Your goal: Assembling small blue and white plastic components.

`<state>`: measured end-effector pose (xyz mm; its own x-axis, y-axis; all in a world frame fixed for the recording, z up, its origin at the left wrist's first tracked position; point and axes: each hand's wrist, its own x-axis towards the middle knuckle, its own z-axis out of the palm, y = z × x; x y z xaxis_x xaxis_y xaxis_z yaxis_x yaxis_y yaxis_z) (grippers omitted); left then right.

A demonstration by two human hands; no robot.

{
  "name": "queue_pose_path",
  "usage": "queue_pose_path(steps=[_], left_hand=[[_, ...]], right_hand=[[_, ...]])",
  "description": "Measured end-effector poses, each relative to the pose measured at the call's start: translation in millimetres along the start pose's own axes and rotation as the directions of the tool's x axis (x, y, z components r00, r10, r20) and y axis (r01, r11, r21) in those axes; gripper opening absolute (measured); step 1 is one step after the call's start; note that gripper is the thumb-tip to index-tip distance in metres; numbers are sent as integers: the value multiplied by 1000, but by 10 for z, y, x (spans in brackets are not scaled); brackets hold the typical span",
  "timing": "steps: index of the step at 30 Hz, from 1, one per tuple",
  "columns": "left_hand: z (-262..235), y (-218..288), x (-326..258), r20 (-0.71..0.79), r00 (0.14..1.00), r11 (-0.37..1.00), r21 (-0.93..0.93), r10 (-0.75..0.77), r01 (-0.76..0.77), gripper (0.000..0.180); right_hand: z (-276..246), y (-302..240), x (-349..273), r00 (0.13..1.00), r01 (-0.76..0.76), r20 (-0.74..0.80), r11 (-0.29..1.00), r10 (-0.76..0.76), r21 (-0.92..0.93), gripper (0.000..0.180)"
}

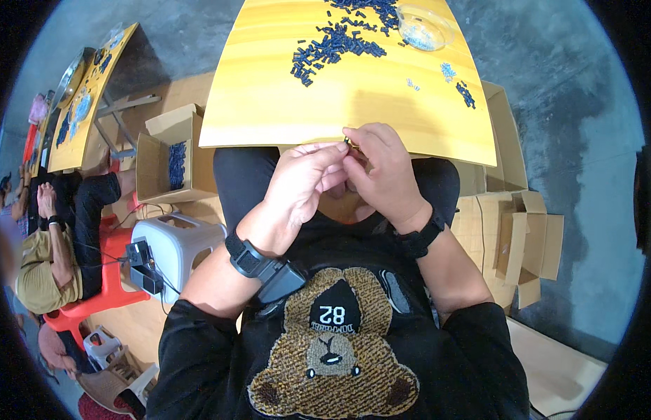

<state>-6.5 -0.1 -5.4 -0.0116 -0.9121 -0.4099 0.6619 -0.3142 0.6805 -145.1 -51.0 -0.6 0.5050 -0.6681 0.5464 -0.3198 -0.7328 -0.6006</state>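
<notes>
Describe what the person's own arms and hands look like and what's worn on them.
Both forearms are bare below short black sleeves. The left hand has a black wristband with a boxy black device attached. The right hand has a black watch-like band. No gloves.

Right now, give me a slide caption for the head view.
Both hands, left hand and right hand, pinch a tiny part at the yellow table edge.

A yellow wooden table is seen from above, its far half strewn with a heap of small dark blue parts. A clear shallow dish is set at the far right, with smaller clusters of parts scattered beside it.
</notes>
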Motion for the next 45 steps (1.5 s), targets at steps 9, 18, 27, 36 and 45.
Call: queue_pose_path(steps=[9, 18, 27, 36, 45], left_hand=[[19, -123, -20, -95, 994, 998, 45, -47, 52, 9], [-87, -281, 241, -79, 968, 971, -21, -238, 237, 10], [-203, -421, 404, -69, 957, 957, -91, -282, 275, 16], [-121, -345, 385, -56, 979, 981, -33, -194, 192, 13], [-9, -410, 372, -186, 976, 994, -22, -112, 110, 8]], right_hand=[[-25, 100, -70, 992, 67, 109, 997, -69, 24, 19], [169, 343, -230, 988, -138, 77, 990, 136, 24, 16], [132, 358, -143, 954, -183, 207, 970, 215, -162, 14], [155, 389, -244, 968, -149, 173, 971, 182, -187, 13], [194, 432, -291, 990, -24, 130, 972, 55, -232, 10]])
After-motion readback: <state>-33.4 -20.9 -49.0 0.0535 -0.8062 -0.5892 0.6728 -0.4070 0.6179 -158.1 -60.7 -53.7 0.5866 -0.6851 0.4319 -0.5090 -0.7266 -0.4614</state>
